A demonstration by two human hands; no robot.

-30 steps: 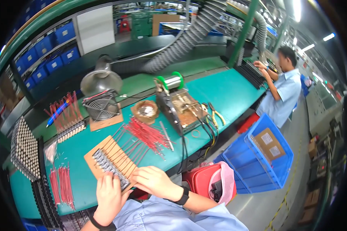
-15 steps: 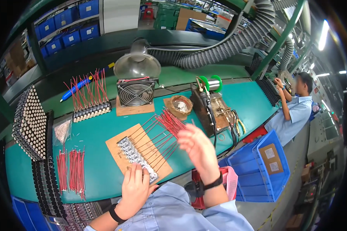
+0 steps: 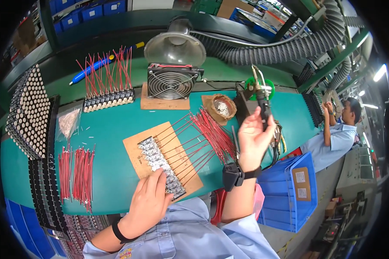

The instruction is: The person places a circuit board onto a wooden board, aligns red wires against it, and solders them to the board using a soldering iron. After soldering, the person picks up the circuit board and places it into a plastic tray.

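Note:
A strip of small circuit boards (image 3: 156, 160) lies on a brown wooden board (image 3: 136, 144), with several red wires fanning out from its right side. My left hand (image 3: 148, 203) is closed over the strip's near end, fingertips on top and thumb by its edge. Farther right, my right hand (image 3: 256, 136) has its fingers round the black handle of a soldering iron (image 3: 264, 103), whose metal end points up and away. Behind the iron are its holder and a green spool of solder wire (image 3: 270, 88). A bundle of red wires (image 3: 214, 136) lies between my hands.
Left are stacked parts (image 3: 28, 114), red wire bundles (image 3: 83, 175) and a plastic bag (image 3: 68, 123). At the back stand a wired board row (image 3: 110, 101), a fan (image 3: 172, 82) with an extraction hood and a small bowl (image 3: 221, 108). A blue crate (image 3: 285, 194) and a co-worker (image 3: 337, 134) are right.
My right hand has moved forward and right from above the red wires to the soldering iron and closed on its handle. My left hand stays on the strip. The whole view has shifted.

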